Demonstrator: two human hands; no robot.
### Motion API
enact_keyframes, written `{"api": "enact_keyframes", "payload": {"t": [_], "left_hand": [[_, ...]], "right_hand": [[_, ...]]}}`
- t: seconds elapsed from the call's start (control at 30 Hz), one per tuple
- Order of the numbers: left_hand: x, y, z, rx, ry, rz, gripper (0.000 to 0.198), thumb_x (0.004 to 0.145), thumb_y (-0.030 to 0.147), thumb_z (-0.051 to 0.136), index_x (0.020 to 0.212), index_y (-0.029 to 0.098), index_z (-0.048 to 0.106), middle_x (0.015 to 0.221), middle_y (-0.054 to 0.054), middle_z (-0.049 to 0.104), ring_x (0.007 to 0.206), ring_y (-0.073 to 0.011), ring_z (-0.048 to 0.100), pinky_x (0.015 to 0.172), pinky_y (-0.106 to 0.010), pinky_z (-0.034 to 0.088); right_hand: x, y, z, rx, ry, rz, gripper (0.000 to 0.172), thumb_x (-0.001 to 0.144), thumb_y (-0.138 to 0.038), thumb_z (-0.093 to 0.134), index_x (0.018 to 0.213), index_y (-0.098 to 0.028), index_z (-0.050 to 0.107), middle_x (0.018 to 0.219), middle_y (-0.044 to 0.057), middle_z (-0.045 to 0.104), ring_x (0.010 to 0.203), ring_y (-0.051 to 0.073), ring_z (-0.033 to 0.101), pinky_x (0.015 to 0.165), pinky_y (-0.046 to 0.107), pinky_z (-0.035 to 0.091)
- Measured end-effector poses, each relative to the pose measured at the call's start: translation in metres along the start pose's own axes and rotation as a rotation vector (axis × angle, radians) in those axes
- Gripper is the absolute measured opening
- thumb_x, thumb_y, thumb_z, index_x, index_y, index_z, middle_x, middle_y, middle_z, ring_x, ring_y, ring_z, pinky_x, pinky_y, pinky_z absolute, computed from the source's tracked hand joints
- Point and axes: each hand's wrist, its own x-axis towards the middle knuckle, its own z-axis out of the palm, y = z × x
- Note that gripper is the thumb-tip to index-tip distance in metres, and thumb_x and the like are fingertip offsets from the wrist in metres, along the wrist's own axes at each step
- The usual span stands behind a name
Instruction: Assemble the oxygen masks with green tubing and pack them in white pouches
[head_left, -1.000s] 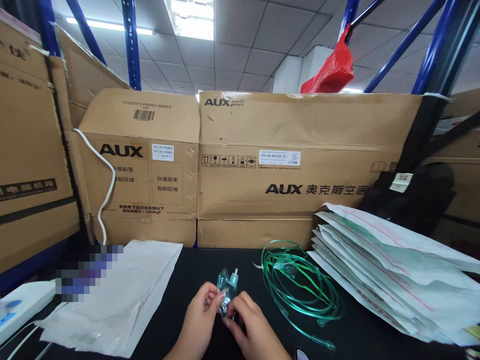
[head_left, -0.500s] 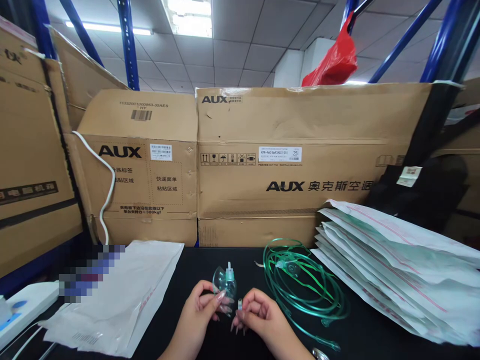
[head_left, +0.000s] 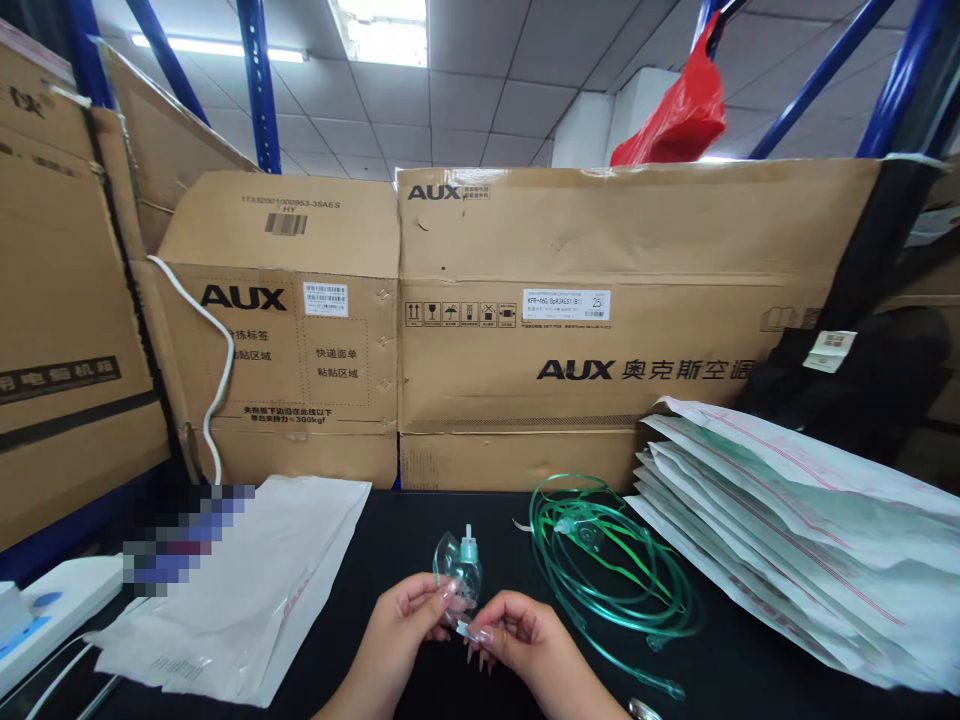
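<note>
In the head view, my left hand (head_left: pixel 405 635) is closed on a small clear-green oxygen mask (head_left: pixel 468 574), which has a pale green connector and a whitish tip pointing up. Part of the mask is hidden behind the fingers. My right hand (head_left: pixel 521 632) pinches a small whitish piece (head_left: pixel 462 629), too small to name. That piece is held at the lower edge of the mask, close to the left fingertips; whether it touches the mask I cannot tell. Right of my hands lies a coil of green tubing (head_left: pixel 551 575) with a clear mask-like part (head_left: pixel 589 533) and a green strap inside it.
A white plastic mailer bag (head_left: pixel 247 590) lies on the left of the black table (head_left: pixel 405 520). At the right sits a stack of white mailer bags (head_left: pixel 795 560). Large cardboard boxes (head_left: pixel 480 400) stand along the back. A white power strip (head_left: pixel 67 600) is at far left.
My right hand has brought the small whitish piece left, up against the left fingertips, and it now lies tilted rather than upright. The left hand keeps hold of the mask.
</note>
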Motion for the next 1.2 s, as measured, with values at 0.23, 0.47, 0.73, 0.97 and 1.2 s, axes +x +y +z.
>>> {"api": "enact_keyframes", "payload": {"t": [0.23,0.47,0.73,0.97,1.2], "left_hand": [[-0.001,-0.001,0.000,-0.007,-0.024,0.000,0.031,0.057,0.040,0.074,0.070,0.012,0.069,0.064,-0.006,0.071,0.057,-0.0124,0.059,0.053,-0.021,0.040],[-0.001,0.002,-0.001,-0.007,-0.047,-0.029,0.033,0.057,0.040,0.074,0.072,0.011,0.069,0.064,-0.007,0.072,0.057,-0.0131,0.060,0.051,-0.020,0.041],[-0.002,0.003,0.003,0.015,-0.032,-0.049,0.033,0.052,0.039,0.077,0.070,0.011,0.069,0.059,-0.006,0.070,0.053,-0.0136,0.059,0.046,-0.020,0.038],[-0.005,0.006,0.003,-0.006,-0.022,-0.070,0.027,0.047,0.027,0.081,0.065,0.013,0.068,0.059,-0.004,0.069,0.052,-0.0121,0.057,0.046,-0.019,0.035],[-0.016,0.016,0.006,-0.227,-0.281,-0.186,0.020,0.062,0.023,0.074,0.077,0.011,0.069,0.063,-0.004,0.064,0.054,-0.0078,0.054,0.051,-0.018,0.036]], "right_hand": [[-0.004,-0.004,0.001,-0.138,0.074,-0.045,0.024,0.068,-0.038,0.065,0.065,-0.016,0.057,0.058,-0.003,0.053,0.058,0.011,0.046,0.057,0.024,0.035],[-0.004,0.002,0.001,-0.117,0.064,-0.062,0.031,0.069,-0.046,0.062,0.067,-0.017,0.051,0.056,-0.005,0.046,0.053,0.009,0.042,0.052,0.022,0.033],[-0.002,0.011,0.005,0.011,0.097,-0.078,0.043,0.064,-0.056,0.062,0.074,-0.021,0.039,0.058,-0.009,0.045,0.039,0.004,0.034,0.036,0.017,0.028],[0.005,0.020,0.001,0.084,0.035,-0.113,0.048,0.063,-0.048,0.068,0.093,-0.024,0.040,0.068,-0.007,0.050,0.038,0.003,0.040,0.035,0.016,0.035],[-0.007,-0.007,0.007,0.303,-0.249,0.020,0.046,0.064,-0.038,0.072,0.102,-0.017,0.057,0.087,0.004,0.060,0.074,0.014,0.058,0.066,0.026,0.045]]}}
